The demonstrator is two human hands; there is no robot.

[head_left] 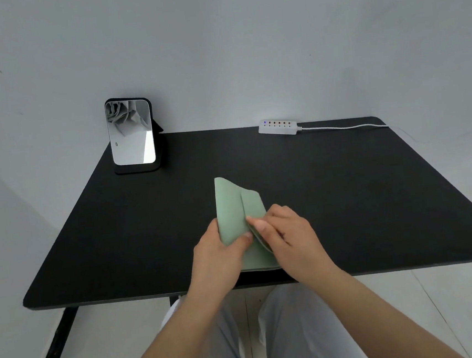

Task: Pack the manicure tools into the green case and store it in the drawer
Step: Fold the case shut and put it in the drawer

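The green case (232, 208) lies folded near the front edge of the black table (346, 197), its flaps overlapping along a middle seam. My left hand (222, 255) grips the case's left side, thumb pressed on top. My right hand (289, 231) pinches the right flap at the seam with thumb and fingertips. No manicure tools show outside the case; its inside is hidden. No drawer is in view.
A small standing mirror (131, 132) on a black base is at the back left of the table. A white power strip (278, 127) with its cable lies at the back right. My legs show below the table's front edge.
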